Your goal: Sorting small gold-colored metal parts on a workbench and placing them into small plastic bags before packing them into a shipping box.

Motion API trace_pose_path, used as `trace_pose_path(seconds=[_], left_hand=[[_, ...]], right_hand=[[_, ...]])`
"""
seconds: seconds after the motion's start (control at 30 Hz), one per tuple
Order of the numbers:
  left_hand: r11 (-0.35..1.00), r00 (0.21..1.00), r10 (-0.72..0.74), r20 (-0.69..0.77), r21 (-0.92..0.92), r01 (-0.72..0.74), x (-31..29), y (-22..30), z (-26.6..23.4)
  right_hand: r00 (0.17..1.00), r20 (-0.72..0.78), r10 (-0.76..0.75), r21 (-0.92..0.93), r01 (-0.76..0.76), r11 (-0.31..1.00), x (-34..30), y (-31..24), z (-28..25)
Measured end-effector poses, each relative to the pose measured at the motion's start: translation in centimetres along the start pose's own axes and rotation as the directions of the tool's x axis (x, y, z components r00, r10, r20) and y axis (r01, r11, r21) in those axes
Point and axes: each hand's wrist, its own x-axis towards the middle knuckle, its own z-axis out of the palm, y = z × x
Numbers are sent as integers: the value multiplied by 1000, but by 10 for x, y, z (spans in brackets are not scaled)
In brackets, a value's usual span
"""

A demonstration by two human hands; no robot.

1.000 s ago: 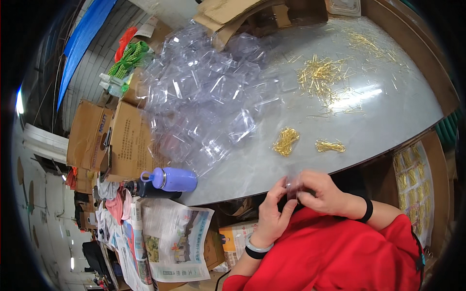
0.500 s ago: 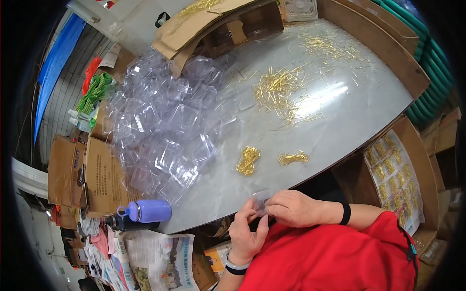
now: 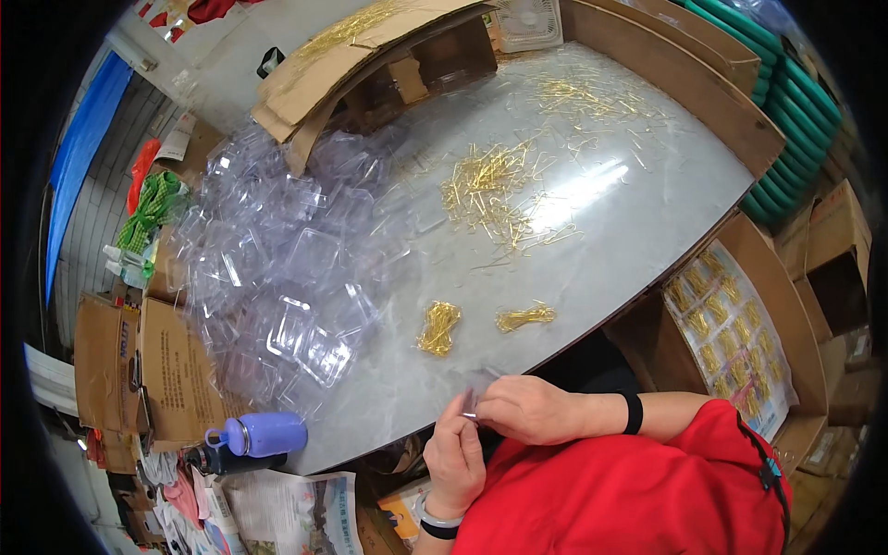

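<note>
At the table's near edge my two hands meet over a small clear plastic piece (image 3: 479, 377), perhaps a thin box. My left hand (image 3: 453, 462) pinches it from the left with fingers and thumb. My right hand (image 3: 529, 407) has its fingers closed on the other side, hiding much of it. Just beyond lie two neat bundles of gold wire hooks: one bundle (image 3: 438, 328) rests upright to the left, the other bundle (image 3: 525, 317) sideways to the right. Farther off, a loose heap of gold hooks (image 3: 490, 190) spreads over the grey tabletop (image 3: 638, 222).
Clear plastic boxes (image 3: 296, 250) form a large heap on the left. A purple bottle (image 3: 266, 434) lies at the near left corner. To the right, an open carton (image 3: 803, 351) holds packed gold bundles (image 3: 726, 324). Cardboard walls (image 3: 684, 88) edge the far right side.
The view has shifted, so the table sits a little farther left. My hands stay together at the table edge, the left fingers now closer around the plastic piece.
</note>
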Motion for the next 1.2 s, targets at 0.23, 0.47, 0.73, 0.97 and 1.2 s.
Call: trace_pose_path(seconds=[0.23, 0.47, 0.73, 0.97, 1.2], left_hand=[[960, 960, -263, -90, 75, 270, -5, -8, -6], [718, 666, -672, -324, -504, 480, 1, -65, -64], [779, 643, -570, -511, -87, 621, 0, -81, -65], [937, 972, 185, 146, 273, -219, 55, -15, 25], [887, 917, 208, 341, 330, -324, 83, -31, 87]], right_hand=[[979, -65, -195, -192, 180, 965, 1, -6, -9], [937, -326, 124, -840, -348, 417, -26, 72, -154], [854, -132, 504, -873, -342, 349, -15, 93, -223], [865, 443, 233, -712, 182, 678, 53, 132, -165], [842, 478, 250, -709, 203, 675, 50, 122, -128]])
